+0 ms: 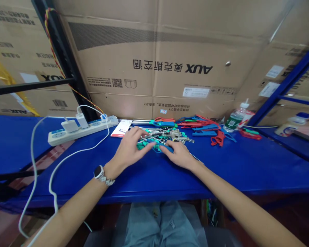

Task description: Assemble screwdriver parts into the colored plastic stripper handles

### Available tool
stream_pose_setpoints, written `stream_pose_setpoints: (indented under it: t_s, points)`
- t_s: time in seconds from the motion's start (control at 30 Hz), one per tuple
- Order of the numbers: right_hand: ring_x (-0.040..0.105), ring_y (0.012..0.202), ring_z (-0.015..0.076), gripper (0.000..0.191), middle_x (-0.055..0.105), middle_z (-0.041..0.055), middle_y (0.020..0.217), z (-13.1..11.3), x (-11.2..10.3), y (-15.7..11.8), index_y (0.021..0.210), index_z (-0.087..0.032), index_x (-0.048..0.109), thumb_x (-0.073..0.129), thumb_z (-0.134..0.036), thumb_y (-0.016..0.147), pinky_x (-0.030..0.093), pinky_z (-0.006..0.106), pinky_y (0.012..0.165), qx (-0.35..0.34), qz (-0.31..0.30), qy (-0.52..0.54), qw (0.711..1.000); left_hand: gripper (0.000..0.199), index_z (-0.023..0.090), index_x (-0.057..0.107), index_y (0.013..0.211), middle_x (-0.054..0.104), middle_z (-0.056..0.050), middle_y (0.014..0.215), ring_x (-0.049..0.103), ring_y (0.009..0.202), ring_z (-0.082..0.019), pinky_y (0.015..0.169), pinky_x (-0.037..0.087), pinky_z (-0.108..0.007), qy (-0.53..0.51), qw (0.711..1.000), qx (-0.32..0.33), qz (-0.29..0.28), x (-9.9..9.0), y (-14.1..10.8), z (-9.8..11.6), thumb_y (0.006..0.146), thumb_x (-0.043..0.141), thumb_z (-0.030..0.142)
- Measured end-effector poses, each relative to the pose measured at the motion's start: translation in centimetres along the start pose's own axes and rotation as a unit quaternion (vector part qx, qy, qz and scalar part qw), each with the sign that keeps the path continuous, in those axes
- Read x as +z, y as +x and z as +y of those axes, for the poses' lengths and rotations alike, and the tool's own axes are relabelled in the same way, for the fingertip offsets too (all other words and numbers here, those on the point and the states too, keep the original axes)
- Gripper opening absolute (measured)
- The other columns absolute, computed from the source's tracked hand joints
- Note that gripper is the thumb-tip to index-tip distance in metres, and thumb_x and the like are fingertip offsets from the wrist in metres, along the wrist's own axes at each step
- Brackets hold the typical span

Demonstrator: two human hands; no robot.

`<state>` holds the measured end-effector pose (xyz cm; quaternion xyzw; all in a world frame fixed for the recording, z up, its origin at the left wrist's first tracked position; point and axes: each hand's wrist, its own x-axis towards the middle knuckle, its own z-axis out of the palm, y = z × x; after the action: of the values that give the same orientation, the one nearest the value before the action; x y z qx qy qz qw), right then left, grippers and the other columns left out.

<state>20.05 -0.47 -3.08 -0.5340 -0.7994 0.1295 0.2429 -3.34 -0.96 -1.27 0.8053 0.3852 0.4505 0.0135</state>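
Left hand (pixel 134 145): at the left side of a small-tool pile (pixel 176 133), thumb and forefinger apart; cannot tell whether the remaining fingers grip anything.
Right hand (pixel 179 154): fingers apparently closed on a blue handle (pixel 168 148), at the pile's near edge.
Pile: loose, pointing various ways, mid-counter (pixel 144 181).
Long screwdrivers (pixel 166 124): side by side behind the pile.
Red and blue tools (pixel 204 133): heaped to its right.
Progress, by judgement: rough grouping done; pile unordered, handling partway. Finished count: cannot tell.
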Motion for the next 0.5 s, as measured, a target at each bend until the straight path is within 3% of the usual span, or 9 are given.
stream_pose_setpoints:
  t_s: [0.07,0.1,0.17,0.23,0.37,0.5]
  points:
    - [0.044,0.062,0.0154,0.045,0.050,-0.0023,0.062,0.4,0.0,0.3,0.072,-0.022,0.048,0.047,-0.060,0.097,0.027,0.028,0.061,0.010,0.033,0.057,0.998,0.045,0.020,0.055,0.066,0.055,0.000,0.063,0.052,0.064,-0.016,0.064,0.043,-0.030,-0.056,0.994,-0.081,0.045,-0.3,0.1,0.2,0.098,0.057,0.050]
    - [0.043,0.062,0.0150,0.046,0.047,-0.0027,0.062,0.5,0.1,0.4,0.071,-0.022,0.046,0.047,-0.060,0.097,0.028,0.028,0.061,0.010,0.049,0.085,0.995,0.050,0.020,0.051,0.060,0.050,0.001,0.057,0.048,0.058,-0.014,0.059,0.040,-0.028,-0.089,0.986,-0.131,0.042,-0.1,0.1,0.4,0.098,0.055,0.052]
    - [0.041,0.062,0.0145,0.047,0.043,-0.0032,0.061,0.5,0.3,0.6,0.068,-0.022,0.043,0.047,-0.060,0.096,0.029,0.028,0.062,0.002,0.077,0.131,0.988,0.053,0.019,0.057,0.063,0.057,0.000,0.059,0.051,0.058,-0.015,0.057,0.041,-0.027,-0.169,0.960,-0.223,-0.001,0.8,0.4,0.8,0.095,0.056,0.061]
    - [0.040,0.062,0.0144,0.047,0.043,-0.0033,0.062,0.3,0.7,0.7,0.067,-0.022,0.043,0.049,-0.060,0.095,0.029,0.029,0.062,-0.007,0.097,0.165,0.982,0.054,0.017,0.068,0.078,0.069,-0.005,0.076,0.063,0.072,-0.019,0.062,0.048,-0.028,-0.258,0.925,-0.277,-0.041,2.2,1.0,1.2,0.089,0.059,0.068]
    - [0.041,0.063,0.0145,0.044,0.043,-0.0037,0.062,0.0,1.2,0.6,0.069,-0.022,0.044,0.052,-0.057,0.095,0.031,0.029,0.062,-0.009,0.141,0.211,0.967,0.053,0.016,0.068,0.071,0.070,-0.007,0.076,0.065,0.075,-0.019,0.066,0.051,-0.028,-0.359,0.878,-0.315,-0.014,5.0,2.9,1.5,0.085,0.066,0.067]
    - [0.038,0.059,0.0131,0.043,0.041,-0.0048,0.061,0.1,1.3,0.5,0.068,-0.023,0.040,0.058,-0.054,0.092,0.030,0.028,0.058,-0.028,0.145,0.234,0.961,0.045,0.016,0.072,0.077,0.071,-0.006,0.079,0.064,0.077,-0.017,0.069,0.050,-0.027,-0.445,0.836,-0.322,0.004,6.0,3.5,1.6,0.083,0.073,0.061]
